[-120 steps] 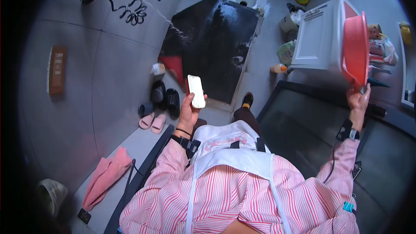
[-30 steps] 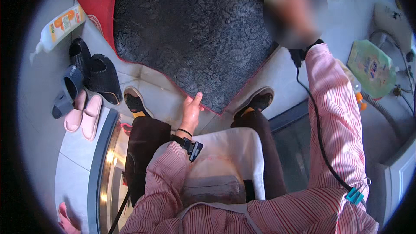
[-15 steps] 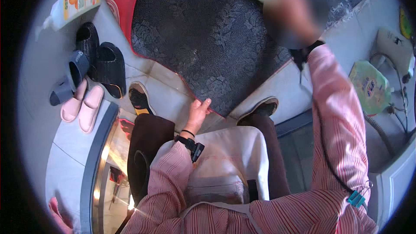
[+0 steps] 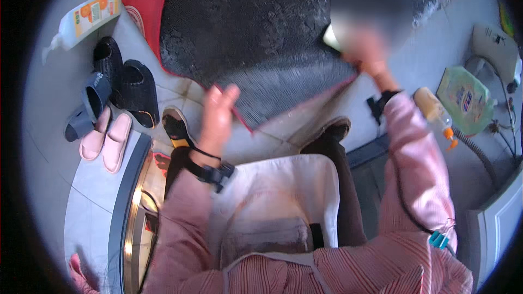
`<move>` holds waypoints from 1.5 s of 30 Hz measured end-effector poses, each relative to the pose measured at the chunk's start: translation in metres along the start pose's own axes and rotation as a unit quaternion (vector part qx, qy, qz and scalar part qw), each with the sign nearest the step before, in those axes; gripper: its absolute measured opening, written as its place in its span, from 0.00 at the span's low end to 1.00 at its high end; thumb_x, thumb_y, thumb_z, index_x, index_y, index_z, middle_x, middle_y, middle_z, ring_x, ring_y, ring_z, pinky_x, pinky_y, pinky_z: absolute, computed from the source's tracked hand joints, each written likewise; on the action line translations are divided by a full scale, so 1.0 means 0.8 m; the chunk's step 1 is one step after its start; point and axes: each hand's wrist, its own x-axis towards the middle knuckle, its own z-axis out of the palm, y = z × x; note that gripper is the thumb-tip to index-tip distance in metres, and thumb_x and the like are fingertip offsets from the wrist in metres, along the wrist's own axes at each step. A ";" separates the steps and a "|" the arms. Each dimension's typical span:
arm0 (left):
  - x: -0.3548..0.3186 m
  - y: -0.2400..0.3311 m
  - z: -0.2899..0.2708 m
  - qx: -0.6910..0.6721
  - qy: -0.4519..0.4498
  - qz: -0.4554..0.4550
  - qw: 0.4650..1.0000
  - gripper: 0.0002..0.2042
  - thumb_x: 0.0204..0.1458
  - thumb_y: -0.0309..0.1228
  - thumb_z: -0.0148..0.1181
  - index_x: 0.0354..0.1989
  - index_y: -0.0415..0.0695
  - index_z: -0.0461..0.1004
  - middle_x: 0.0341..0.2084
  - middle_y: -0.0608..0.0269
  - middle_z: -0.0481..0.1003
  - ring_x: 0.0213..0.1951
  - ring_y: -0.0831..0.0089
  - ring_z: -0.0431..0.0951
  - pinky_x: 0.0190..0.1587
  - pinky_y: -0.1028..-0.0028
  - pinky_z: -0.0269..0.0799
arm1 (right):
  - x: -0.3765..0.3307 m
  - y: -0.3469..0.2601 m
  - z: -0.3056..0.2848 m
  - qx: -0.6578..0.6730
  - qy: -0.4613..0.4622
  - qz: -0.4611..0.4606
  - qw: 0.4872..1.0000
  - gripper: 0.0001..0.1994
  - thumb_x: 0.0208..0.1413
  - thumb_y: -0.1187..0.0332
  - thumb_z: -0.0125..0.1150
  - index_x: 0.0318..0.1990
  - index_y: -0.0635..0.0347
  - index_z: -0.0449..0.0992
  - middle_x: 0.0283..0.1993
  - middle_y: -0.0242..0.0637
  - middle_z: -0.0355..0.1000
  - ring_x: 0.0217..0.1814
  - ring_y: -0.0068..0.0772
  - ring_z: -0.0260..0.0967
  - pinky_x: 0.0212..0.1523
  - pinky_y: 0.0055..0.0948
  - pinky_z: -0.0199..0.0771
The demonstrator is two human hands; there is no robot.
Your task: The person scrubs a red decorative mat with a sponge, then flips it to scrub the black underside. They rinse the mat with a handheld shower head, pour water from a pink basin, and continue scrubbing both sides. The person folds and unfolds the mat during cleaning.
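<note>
A dark grey, red-edged floor mat point(image 4: 218, 27) with a raised floral pattern lies on the tiles, wet with suds towards its far right. My left hand point(image 4: 217, 122) is closed on its near edge, thumb and fingers pinching the border; the near corner looks lifted and creased. My right hand point(image 4: 373, 57) rests over the mat's right part, wrapped round a pale block point(image 4: 331, 38) that may be a scrubbing brush. A blurred patch hides most of those fingers and the block's far end.
To the left are a white bottle point(image 4: 90, 19) with an orange label, black slippers point(image 4: 139, 92), blue-grey slippers point(image 4: 97, 93) and pink slippers point(image 4: 116, 141). Rightward stand a pump bottle point(image 4: 433, 106), a green translucent jug point(image 4: 466, 100) and a ribbed hose point(image 4: 476, 155). A red flap point(image 4: 141, 0) borders the mat.
My left hand has moved up and left with the mat's edge, and the near corner has drawn back and folded. My right hand has come nearer with the pale block.
</note>
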 end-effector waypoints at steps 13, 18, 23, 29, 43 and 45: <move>-0.054 0.131 -0.014 0.148 -0.008 -0.032 0.989 0.15 0.64 0.25 0.56 0.57 0.34 0.73 0.51 0.64 0.77 0.50 0.77 0.75 0.57 0.73 0.69 | 0.013 -0.072 0.013 -0.195 0.128 -0.107 0.967 0.31 0.40 0.57 0.78 0.57 0.39 0.79 0.45 0.38 0.73 0.49 0.44 0.71 0.49 0.43 0.75; -0.048 0.166 -0.027 0.068 0.016 -0.007 0.998 0.18 0.65 0.26 0.54 0.61 0.34 0.69 0.53 0.54 0.77 0.53 0.68 0.78 0.60 0.68 0.71 | 0.019 0.074 -0.167 -0.362 0.313 -0.042 0.877 0.27 0.46 0.62 0.74 0.57 0.38 0.76 0.40 0.50 0.73 0.41 0.55 0.73 0.41 0.46 0.74; 0.026 0.103 -0.049 0.055 0.038 0.007 0.998 0.16 0.64 0.25 0.52 0.60 0.39 0.68 0.54 0.59 0.75 0.56 0.69 0.75 0.61 0.66 0.70 | 0.031 -0.004 -0.077 -0.151 0.372 -0.022 0.916 0.29 0.45 0.53 0.76 0.56 0.49 0.78 0.47 0.46 0.76 0.48 0.53 0.75 0.51 0.44 0.77; 0.012 -0.041 -0.012 -0.242 0.091 -0.178 0.949 0.16 0.63 0.24 0.54 0.59 0.41 0.68 0.54 0.56 0.76 0.57 0.63 0.76 0.58 0.59 0.74 | -0.056 -0.207 0.161 -0.015 0.089 -0.088 0.992 0.32 0.42 0.53 0.74 0.58 0.47 0.77 0.54 0.50 0.70 0.54 0.54 0.70 0.55 0.46 0.74; 0.046 -0.033 0.013 -0.155 0.057 -0.137 0.977 0.07 0.64 0.29 0.58 0.47 0.45 0.75 0.40 0.67 0.80 0.32 0.81 0.77 0.29 0.79 0.71 | 0.012 -0.010 -0.007 -0.277 0.159 -0.082 0.944 0.28 0.46 0.59 0.74 0.58 0.42 0.78 0.50 0.45 0.73 0.50 0.50 0.74 0.51 0.43 0.77; 0.056 -0.022 0.023 -0.197 0.045 -0.095 0.975 0.11 0.65 0.27 0.54 0.53 0.42 0.75 0.46 0.64 0.80 0.40 0.76 0.80 0.37 0.74 0.78 | 0.014 -0.014 -0.030 -0.251 0.259 -0.022 0.932 0.26 0.48 0.63 0.74 0.57 0.46 0.78 0.49 0.46 0.74 0.48 0.50 0.74 0.49 0.41 0.77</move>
